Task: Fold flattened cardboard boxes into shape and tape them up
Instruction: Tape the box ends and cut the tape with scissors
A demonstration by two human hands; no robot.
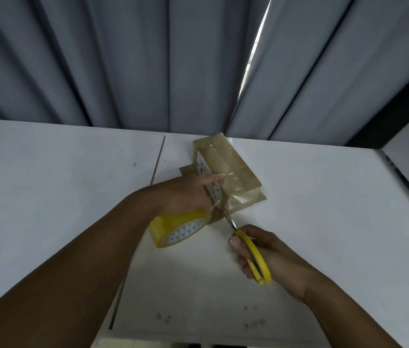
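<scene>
Two hands are at work. The left hand (186, 194) grips a yellow tape roll (177, 231), one finger stretched onto the cardboard box (228, 172). The right hand (261, 252) is curled around yellow scissors (256, 257), blades pointing away-left at the box's near end. The box lies on the white table (324, 197), its long axis running from far-left to near-right.
</scene>
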